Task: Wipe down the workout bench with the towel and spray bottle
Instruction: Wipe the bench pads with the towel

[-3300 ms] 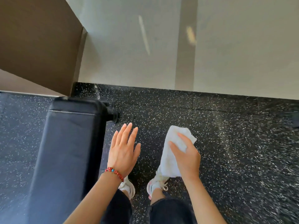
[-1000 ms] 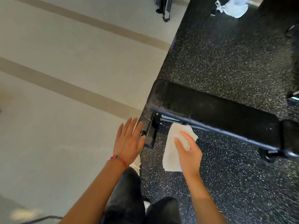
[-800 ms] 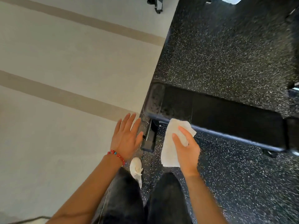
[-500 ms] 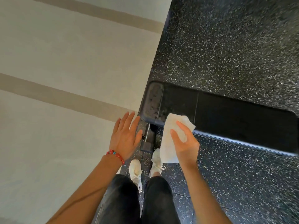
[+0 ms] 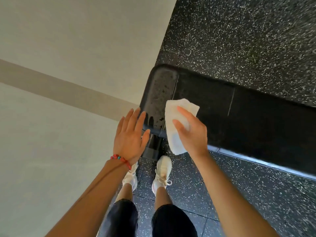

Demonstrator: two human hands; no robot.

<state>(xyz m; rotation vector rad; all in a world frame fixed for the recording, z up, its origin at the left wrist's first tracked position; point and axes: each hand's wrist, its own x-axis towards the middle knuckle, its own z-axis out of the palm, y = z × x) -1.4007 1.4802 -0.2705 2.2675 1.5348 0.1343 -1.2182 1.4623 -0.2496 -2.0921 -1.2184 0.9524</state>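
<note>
Right hand (image 5: 192, 134) grips a white towel (image 5: 177, 124), thumb across its upper face and fingers curled behind, holding it over the near edge of the workout bench (image 5: 222, 108); can't tell whether towel is touching the pad or just above it. Left hand (image 5: 130, 135) is empty, fingers straight and slightly fanned, palm down, just off the bench's left end; fingertips overlap the pad corner in view, contact unclear. Red beaded bracelet (image 5: 120, 159) on the left wrist. Nearest the camera, below the hands: dark cropped trousers (image 5: 171, 219) and two white lace-up shoes (image 5: 162, 173), standing just short of the bench's left end on the speckled black rubber floor (image 5: 239, 194). Towel is folded, plain, lightly textured, hanging down past the bench edge to a soft rounded bottom. Bench is a long black padded slab running from its left end off to the right, stitched seam near the left end and another further along; left end section carries wet droplets and a few drips down its near side. Black support leg (image 5: 152, 147) under the left end, metal rail along the near underside. No readable logos or text anywhere. Left of the bench, pale smooth flooring (image 5: 59, 40) with a tan stripe (image 5: 59, 86); beyond the bench, more speckled rubber.
</note>
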